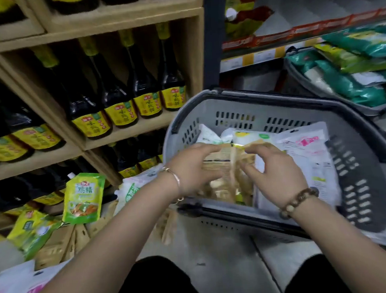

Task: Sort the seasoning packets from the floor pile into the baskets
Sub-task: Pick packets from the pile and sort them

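Many bottles (140, 86) upper left, pile (83, 199) lower left. Over centre basket (208, 105), left hand (192, 168) and right hand (277, 171) pinch tan packets (219, 165).

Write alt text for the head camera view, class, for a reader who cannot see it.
The left hand and right hand grip tan packets over a grey basket holding white packets. Green packets lie on the floor at left, beneath shelves of dark bottles.

Left hand (189, 168) and right hand (276, 174) on tan packets (219, 165) over grey basket (357, 183), bottle shelves (129, 131) alongside
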